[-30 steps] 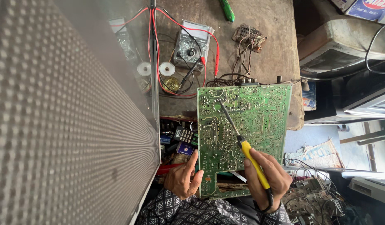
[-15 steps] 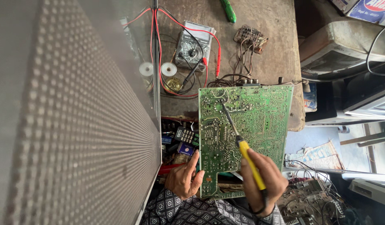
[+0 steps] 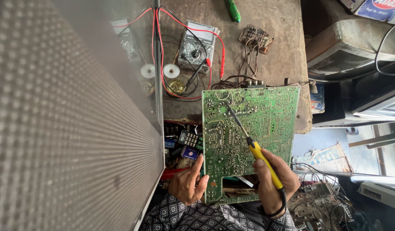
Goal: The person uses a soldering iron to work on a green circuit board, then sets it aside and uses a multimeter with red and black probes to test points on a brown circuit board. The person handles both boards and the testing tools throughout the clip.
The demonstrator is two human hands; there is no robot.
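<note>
Green and studded with silver solder joints, a large rectangular printed circuit board (image 3: 249,139) stood tilted between the person's two hands, its far edge leaning on the worn brown table (image 3: 283,47). The left hand (image 3: 188,183) steadied the board's near left edge, thumb raised against the edge and the other fingers loosely curled, half open rather than clenched. The right hand (image 3: 274,182) was closed in a firm grip around the yellow handle of a soldering iron (image 3: 254,147), whose thin dark metal shaft ran up and away from the hand, with the tip resting on the solder side near the board's upper left corner. A black cord left the handle at the wrist.

Beyond the left hand, further up the table, lay a grey multimeter (image 3: 197,45) with red and black test leads (image 3: 221,57) looped around it, two small white reels (image 3: 171,70) beside them. Far above the right hand sat a small brown component board trailing wires (image 3: 254,36) and a green-handled tool (image 3: 233,10). Left of the left hand rose a big grey dotted panel (image 3: 65,124).
</note>
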